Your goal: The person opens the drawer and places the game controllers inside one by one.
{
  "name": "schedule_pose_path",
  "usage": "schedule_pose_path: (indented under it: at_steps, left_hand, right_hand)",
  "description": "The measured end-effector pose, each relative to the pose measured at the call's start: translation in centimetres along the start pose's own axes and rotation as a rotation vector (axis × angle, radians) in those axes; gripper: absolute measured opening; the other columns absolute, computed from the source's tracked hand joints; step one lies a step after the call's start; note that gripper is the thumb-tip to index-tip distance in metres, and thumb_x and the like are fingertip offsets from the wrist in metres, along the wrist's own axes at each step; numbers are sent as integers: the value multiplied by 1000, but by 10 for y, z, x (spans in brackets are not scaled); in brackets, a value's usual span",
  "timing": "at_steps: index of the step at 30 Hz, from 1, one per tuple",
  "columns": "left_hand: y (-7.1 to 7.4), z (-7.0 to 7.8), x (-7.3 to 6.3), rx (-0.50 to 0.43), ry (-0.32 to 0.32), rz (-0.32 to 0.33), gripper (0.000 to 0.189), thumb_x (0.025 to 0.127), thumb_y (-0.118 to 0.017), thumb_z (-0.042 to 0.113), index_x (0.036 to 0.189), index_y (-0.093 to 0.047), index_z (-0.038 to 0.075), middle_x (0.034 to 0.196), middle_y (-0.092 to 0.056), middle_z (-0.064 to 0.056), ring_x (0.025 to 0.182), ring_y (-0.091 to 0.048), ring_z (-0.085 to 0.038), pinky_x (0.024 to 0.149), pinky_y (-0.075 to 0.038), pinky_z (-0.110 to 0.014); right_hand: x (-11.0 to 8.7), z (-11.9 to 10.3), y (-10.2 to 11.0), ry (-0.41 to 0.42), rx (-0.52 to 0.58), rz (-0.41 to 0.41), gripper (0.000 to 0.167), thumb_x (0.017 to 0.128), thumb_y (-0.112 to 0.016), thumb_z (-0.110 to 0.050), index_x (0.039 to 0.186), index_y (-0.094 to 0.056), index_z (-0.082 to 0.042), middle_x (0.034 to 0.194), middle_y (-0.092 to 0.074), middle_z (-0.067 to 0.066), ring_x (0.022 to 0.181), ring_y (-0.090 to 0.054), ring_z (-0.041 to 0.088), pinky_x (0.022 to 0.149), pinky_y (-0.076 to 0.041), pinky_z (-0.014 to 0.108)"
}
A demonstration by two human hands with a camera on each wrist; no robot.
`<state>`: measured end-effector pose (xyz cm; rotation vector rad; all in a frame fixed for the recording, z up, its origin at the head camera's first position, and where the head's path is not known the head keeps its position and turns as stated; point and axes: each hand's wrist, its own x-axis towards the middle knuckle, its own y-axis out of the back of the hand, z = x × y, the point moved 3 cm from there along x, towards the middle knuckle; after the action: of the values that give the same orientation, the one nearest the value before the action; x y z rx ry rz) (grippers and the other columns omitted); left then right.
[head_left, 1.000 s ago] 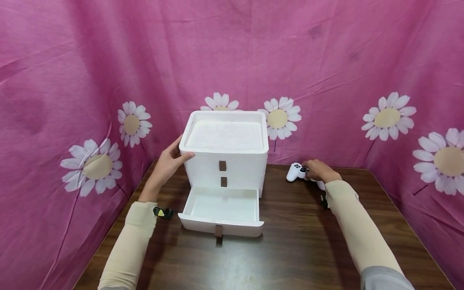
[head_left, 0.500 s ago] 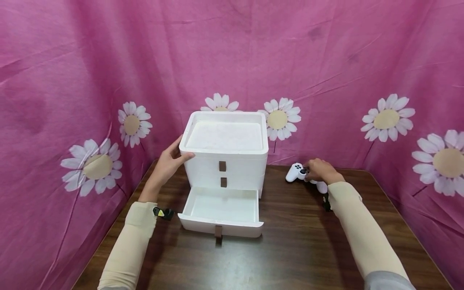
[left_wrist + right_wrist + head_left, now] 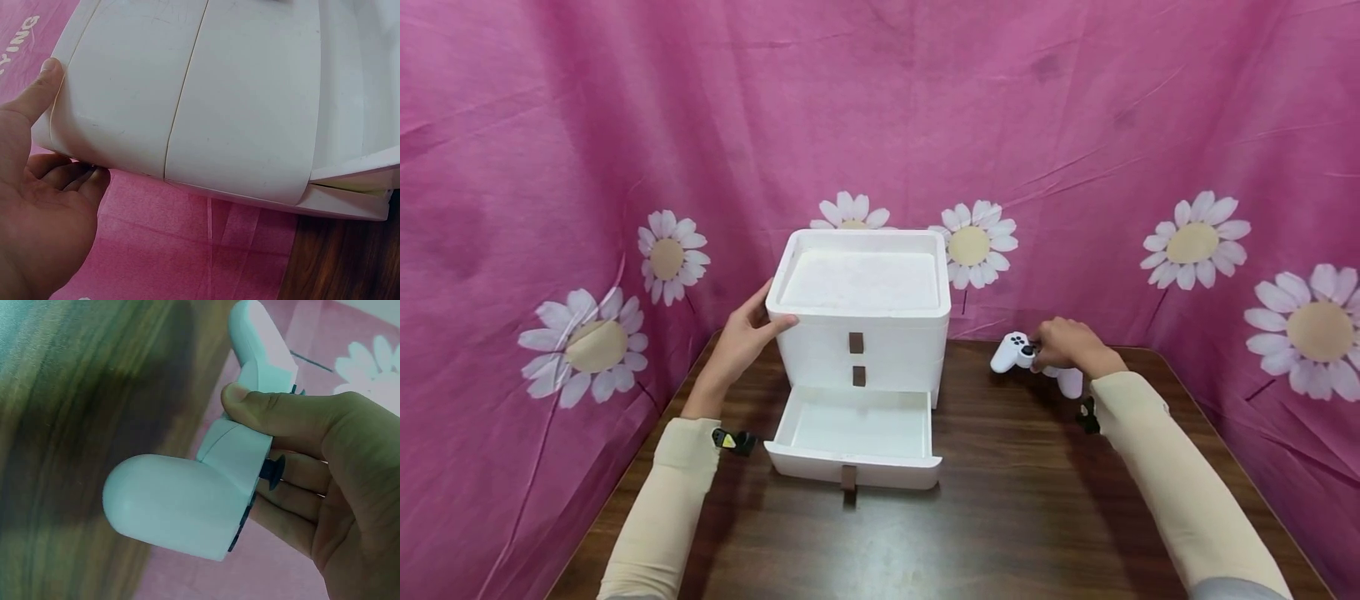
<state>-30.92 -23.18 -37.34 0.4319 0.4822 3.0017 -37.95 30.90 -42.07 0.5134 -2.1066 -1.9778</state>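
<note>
My right hand pinches a white game controller by its middle, at the right of the drawer unit. In the right wrist view the thumb presses one face of the controller, with the other fingers behind it; a black thumbstick shows. My left hand holds the upper left corner of a white drawer unit, thumb on the front and fingers along the side, as the left wrist view also shows. The bottom drawer is pulled out, with nothing in it. Both drawers above it are in.
A brown wooden table bears the drawer unit. Close behind and at both sides hangs a pink curtain with daisies. A rimmed tray top forms the unit's upper face. Brown pull tabs mark the drawer fronts.
My right wrist has shifted a little right, and more of the controller's far grip shows beneath the hand. The left hand keeps its place on the unit.
</note>
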Motion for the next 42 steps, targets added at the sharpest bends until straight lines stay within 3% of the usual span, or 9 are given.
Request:
schedule_pose_path:
  at_steps: [8, 14, 22, 25, 29, 33, 42]
  left_hand:
    - [0, 2, -1, 9, -2, -4, 81, 100, -77, 32, 168, -32, 36, 170, -41, 1, 146, -51, -26, 116, -50, -35]
    - [0, 2, -2, 14, -2, 1, 82, 100, -78, 33, 167, -32, 37, 171, -40, 1, 145, -52, -25, 116, -50, -39]
    - [1, 3, -2, -3, -6, 4, 83, 100, -78, 29, 168, -32, 34, 172, -38, 0, 147, -50, -26, 110, -52, -26]
    - [0, 3, -1, 0, -3, 5, 83, 100, -78, 30, 168, -32, 34, 172, -39, 1, 147, -50, -25, 111, -52, -25]
    - [1, 1, -2, 11, -3, 5, 83, 100, -78, 33, 168, -32, 35, 172, -37, 1, 149, -49, -25, 117, -49, -36]
    - [1, 1, -2, 16, -7, 7, 83, 100, -78, 35, 168, -32, 35, 173, -37, 0, 150, -48, -26, 118, -48, -43]
    - [1, 1, -2, 2, 2, 4, 83, 99, -79, 34, 168, -33, 35, 172, -37, 1, 149, -48, -24, 117, -49, -36]
  right_hand:
    - [-15, -9, 24, 34, -25, 41, 28, 72, -93, -33, 91, -80, -17, 84, -74, 2, 75, -64, 23, 69, -55, 51]
    - [-25, -17, 40, 54, -38, 74, 35, 71, -94, -33, 99, -84, -16, 83, -74, 2, 74, -65, 24, 68, -56, 52]
    - [-37, -27, 59, 84, -19, 83, 32, 71, -94, -32, 98, -84, -19, 74, -67, -4, 68, -55, 18, 59, -45, 38]
    - [-42, -32, 65, 87, -17, 86, 42, 71, -95, -34, 107, -86, -16, 76, -68, -3, 68, -54, 18, 60, -45, 36]
    - [-47, -42, 71, 97, -21, 92, 54, 70, -95, -37, 118, -84, -12, 77, -68, -3, 69, -53, 18, 60, -45, 36]
    - [-52, -53, 77, 122, -23, 100, 49, 70, -95, -37, 113, -85, -14, 68, -58, -6, 65, -48, 15, 58, -39, 33]
    - [-61, -89, 93, 201, -25, 112, 29, 71, -94, -33, 95, -83, -21, 63, -47, -9, 63, -42, 12, 58, -34, 31]
